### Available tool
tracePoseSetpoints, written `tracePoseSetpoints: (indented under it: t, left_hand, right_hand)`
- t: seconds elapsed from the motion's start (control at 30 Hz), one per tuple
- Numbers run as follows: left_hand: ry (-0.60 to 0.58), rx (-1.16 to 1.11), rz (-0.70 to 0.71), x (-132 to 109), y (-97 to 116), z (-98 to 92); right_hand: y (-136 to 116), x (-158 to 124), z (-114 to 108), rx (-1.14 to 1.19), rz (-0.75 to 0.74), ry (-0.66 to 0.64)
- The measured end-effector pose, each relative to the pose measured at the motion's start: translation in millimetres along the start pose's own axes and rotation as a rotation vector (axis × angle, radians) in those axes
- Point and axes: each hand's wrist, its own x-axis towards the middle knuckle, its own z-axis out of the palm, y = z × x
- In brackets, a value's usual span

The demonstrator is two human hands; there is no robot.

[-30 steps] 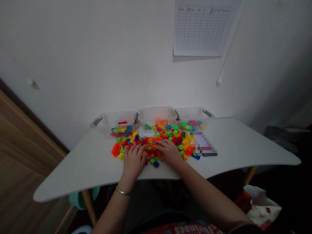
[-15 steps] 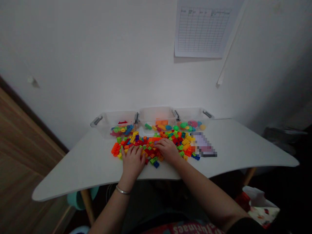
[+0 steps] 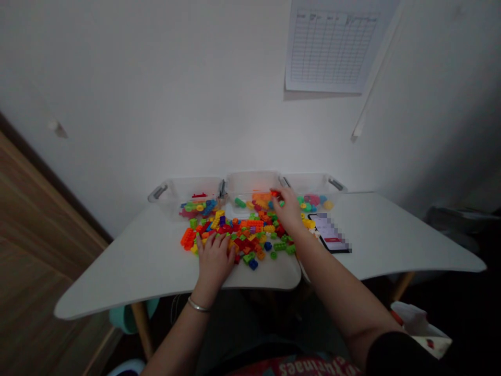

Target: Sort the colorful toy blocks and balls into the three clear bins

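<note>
A loose pile of coloured toy bricks [image 3: 252,225] covers the middle of the white table [image 3: 164,269]. My left hand [image 3: 215,258] lies over the pile's left front with its fingers spread on the bricks. My right hand [image 3: 287,209] is raised at the front right of the middle clear bin [image 3: 253,181]. A small orange-red brick [image 3: 275,194] is pinched between its fingertips. Inside the middle bin are orange, yellow and green pieces. The left clear bin [image 3: 191,185] and the right clear bin [image 3: 309,181] also hold coloured pieces.
A phone or tablet [image 3: 329,232], partly pixelated, lies right of the pile. Behind the bins rises a white wall with a printed chart [image 3: 331,52]. Below the table are a teal tub [image 3: 123,317] at left and a white bag [image 3: 417,318] at right.
My right hand has moved from the pile up and away to the middle bin, now with an orange-red brick in its fingers. My left hand stays on the pile.
</note>
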Motion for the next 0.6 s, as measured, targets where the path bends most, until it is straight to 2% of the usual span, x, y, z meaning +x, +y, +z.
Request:
tracePoseSetpoints:
  t: [0.1, 0.2, 0.37, 0.6]
  left_hand:
    - [0.004, -0.007, 0.008, 0.1, -0.2, -0.2]
    - [0.006, -0.012, 0.012, 0.2, -0.7, 0.4]
    - [0.0, -0.012, 0.001, 0.5, -0.8, 0.1]
    - [-0.018, -0.019, -0.003, 0.9, -0.2, -1.2]
  right_hand:
    - [10.0, 24.7, -2.0, -0.07, 0.035, -0.011]
    - [19.9, 36.7, 3.1, -0.225, 0.031, -0.128]
    - [23.1, 34.9, 12.1, -0.457, -0.026, -0.378]
    - [22.3, 34.9, 10.0, -0.49, -0.057, -0.451]
